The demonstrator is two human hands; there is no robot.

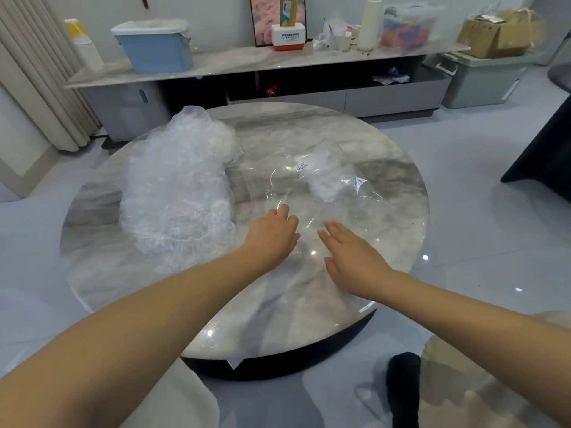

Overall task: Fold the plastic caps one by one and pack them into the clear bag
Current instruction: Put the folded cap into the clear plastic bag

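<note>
Caps pile [177,193] at nine o'clock on tabletop [309,125] — featherlight, crinkly, slippery; pinch an elastic rim. Clear bag [309,193] centre, few caps inside. Left hand [273,237], right hand [350,257] flat, released, pressing bag.

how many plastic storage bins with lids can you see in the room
2. A blue bin with a white lid stands on the left of the long shelf. A pale green bin sits on the floor at the shelf's right end, carrying a cardboard box. Others may be hidden.

Bare forearms, no sleeves, ringless left hand [272,239], right hand [355,257]
</note>
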